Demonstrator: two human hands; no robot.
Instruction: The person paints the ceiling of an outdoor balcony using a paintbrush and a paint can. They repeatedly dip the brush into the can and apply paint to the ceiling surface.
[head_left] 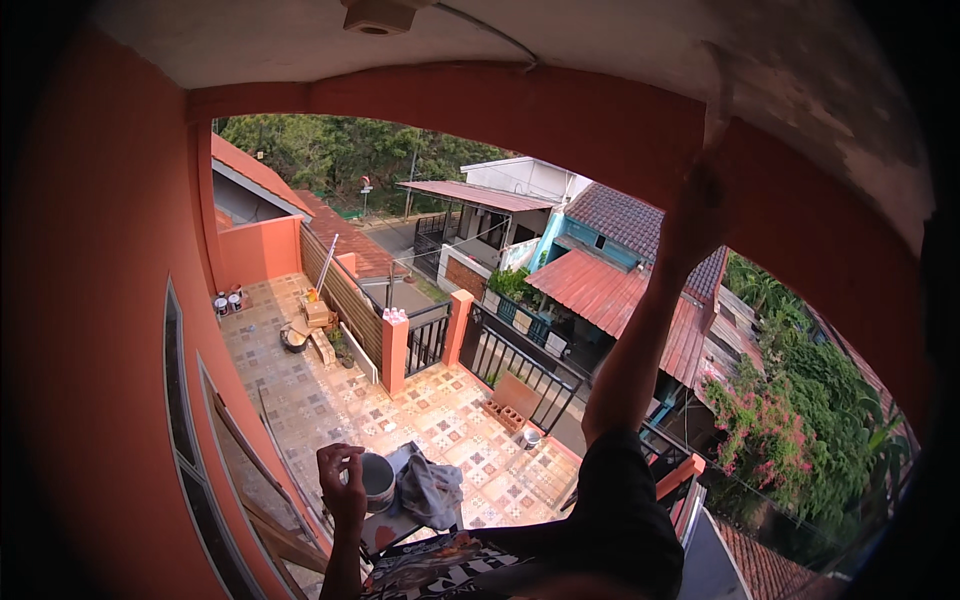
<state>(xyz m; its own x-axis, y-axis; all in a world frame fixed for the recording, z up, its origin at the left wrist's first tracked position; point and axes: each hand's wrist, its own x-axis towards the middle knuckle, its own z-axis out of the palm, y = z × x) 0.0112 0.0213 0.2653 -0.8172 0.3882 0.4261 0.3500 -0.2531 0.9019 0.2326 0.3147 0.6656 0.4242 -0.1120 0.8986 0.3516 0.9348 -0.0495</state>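
Observation:
My right arm reaches up high, with my right hand [703,190] closed round a slim, flat tool [716,118]. Motion blur and shadow hide whether it is a brush or a scraper. Its far end reaches the pale ceiling [640,45], just above the red beam. Low down, my left hand [342,482] has its fingers curled at the near-left rim of a grey can [378,478]; the palm hides part of the can. A crumpled grey cloth [430,487] lies beside the can on a small raised platform [385,530].
A red wall [110,300] with window frames [185,440] rises close on my left. Far below lies a tiled patio [340,400], with boxes [317,314], paint cans [228,301], bricks [505,414] and a white bucket [530,438]. A black gate [520,365] borders it.

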